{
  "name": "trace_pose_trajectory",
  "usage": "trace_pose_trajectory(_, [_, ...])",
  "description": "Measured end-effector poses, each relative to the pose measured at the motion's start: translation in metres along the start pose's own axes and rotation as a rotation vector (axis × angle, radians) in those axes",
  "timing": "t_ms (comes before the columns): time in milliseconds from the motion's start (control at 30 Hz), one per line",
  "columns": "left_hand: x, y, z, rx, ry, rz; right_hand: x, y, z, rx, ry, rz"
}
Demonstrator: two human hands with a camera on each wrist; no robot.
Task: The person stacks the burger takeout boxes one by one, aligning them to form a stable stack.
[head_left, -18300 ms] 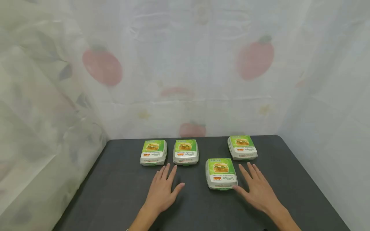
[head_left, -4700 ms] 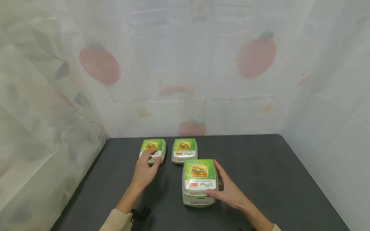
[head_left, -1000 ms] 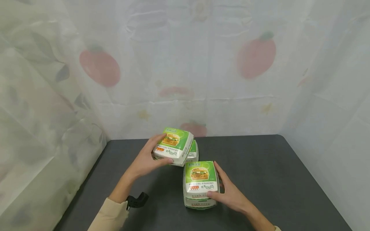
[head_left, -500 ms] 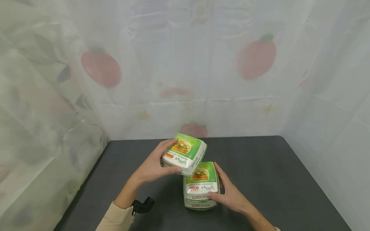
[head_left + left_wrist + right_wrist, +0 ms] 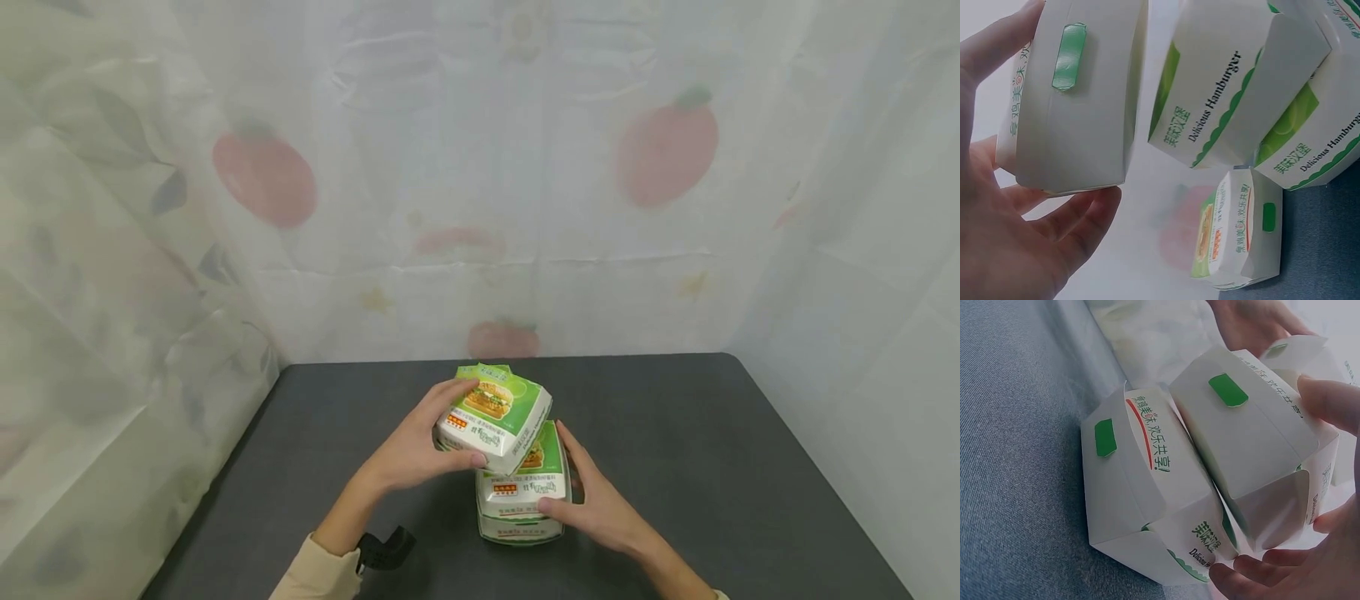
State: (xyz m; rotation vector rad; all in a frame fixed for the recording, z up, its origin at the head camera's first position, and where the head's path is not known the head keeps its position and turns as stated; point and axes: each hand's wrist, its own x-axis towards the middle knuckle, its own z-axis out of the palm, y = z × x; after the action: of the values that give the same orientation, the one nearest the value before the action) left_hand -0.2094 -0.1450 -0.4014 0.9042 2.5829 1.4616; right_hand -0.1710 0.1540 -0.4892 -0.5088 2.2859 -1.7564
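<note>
My left hand [image 5: 420, 442] grips a green and white hamburger box [image 5: 495, 417], thumb at its front and fingers along its far left side. That box hangs tilted, overlapping the far left part of a two-box stack in the head view. The right hand [image 5: 596, 500] holds the stack's upper box [image 5: 528, 490], its thumb on the front and fingers on the right side. Under it the lower box [image 5: 1135, 481] rests on the table. A further hamburger box [image 5: 1254, 231] stands behind, mostly hidden by the carried one in the head view.
The dark table [image 5: 712, 450] extends to both sides of the stack. A pale curtain [image 5: 585, 292] printed with fruit closes off the back, and sheeting [image 5: 142, 375] hangs at the left. A black wrist device [image 5: 386, 548] sits at the left cuff.
Four separate boxes stood apart at first; two became a stack. The left hand lifted the far left box, then moved it right and nearer over the stack. The right hand has stayed in place lately.
</note>
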Motion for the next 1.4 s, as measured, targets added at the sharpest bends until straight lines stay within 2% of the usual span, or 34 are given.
trace_pose_trajectory(267, [-0.002, -0.002, 0.005, 0.035, 0.010, 0.020, -0.002, -0.006, -0.002, -0.005, 0.004, 0.009])
trace_pose_trajectory(500, [-0.001, -0.003, 0.009, 0.060, 0.024, 0.001, -0.007, -0.013, -0.005, -0.105, 0.032, 0.011])
trace_pose_trajectory(633, [-0.002, -0.002, 0.013, 0.073, 0.038, 0.003, -0.010, -0.020, -0.006, -0.185, 0.086, -0.027])
trace_pose_trajectory(800, [-0.003, 0.003, 0.018, 0.087, 0.064, 0.017, -0.014, -0.037, -0.003, -0.241, 0.166, -0.115])
trace_pose_trajectory(967, [-0.005, 0.008, 0.023, 0.098, 0.089, 0.010, -0.016, -0.054, 0.003, -0.257, 0.195, -0.182])
trace_pose_trajectory(1133, [-0.007, 0.012, 0.029, 0.102, 0.111, -0.009, -0.014, -0.060, 0.008, -0.251, 0.204, -0.181])
trace_pose_trajectory(1400, [-0.011, 0.017, 0.034, 0.029, 0.131, -0.029, -0.010, -0.060, 0.007, -0.175, 0.230, -0.207])
